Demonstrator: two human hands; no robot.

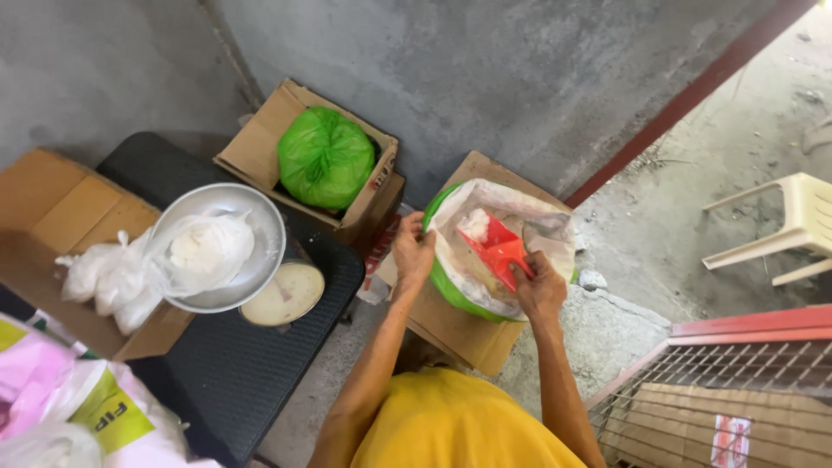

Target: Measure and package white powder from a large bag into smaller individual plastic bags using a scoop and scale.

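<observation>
My right hand grips the handle of a red plastic scoop that digs into white powder inside an open green-lined sack. The sack sits in a cardboard box on the concrete floor. My left hand pinches the sack's left rim and holds it open. On the black table to the left, a metal bowl holds a clear plastic bag of white powder.
Several tied bags of powder lie on a flat cardboard box. A tied green bag fills another box by the wall. A round tin stands under the bowl. A white plastic chair and wire cage stand to the right.
</observation>
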